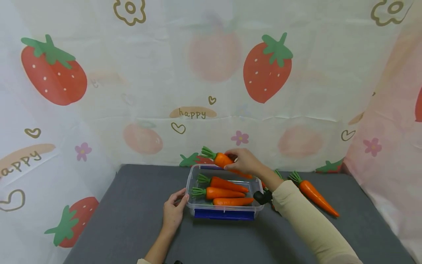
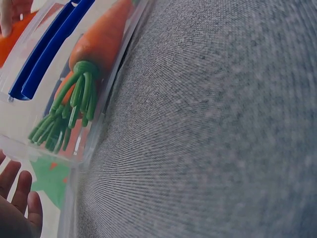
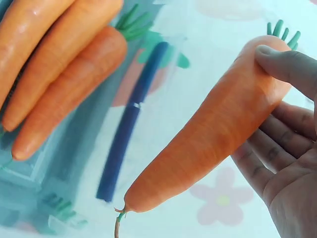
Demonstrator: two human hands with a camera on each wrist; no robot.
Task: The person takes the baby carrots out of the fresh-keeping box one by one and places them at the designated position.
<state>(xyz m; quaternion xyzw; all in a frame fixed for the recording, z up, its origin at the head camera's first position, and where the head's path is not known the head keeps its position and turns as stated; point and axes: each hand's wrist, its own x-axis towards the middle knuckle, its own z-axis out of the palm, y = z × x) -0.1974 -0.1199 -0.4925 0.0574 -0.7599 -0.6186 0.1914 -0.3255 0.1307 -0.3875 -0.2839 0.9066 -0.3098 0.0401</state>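
Observation:
My right hand grips a carrot near its leafy top, above the far side of a clear plastic box. In the right wrist view the thumb lies over the carrot, with the fingers behind it and its tip pointing down left. Three carrots lie side by side in the box, green tops toward the left. At the box's left wall, my left hand touches the rim with fingers fairly straight. The left wrist view shows its fingers beside the box corner.
Right of the box, a loose carrot lies on the grey table; more carrots are partly hidden behind the right forearm. Blue latches run along the box's sides. A strawberry-print curtain hangs behind and beside the table.

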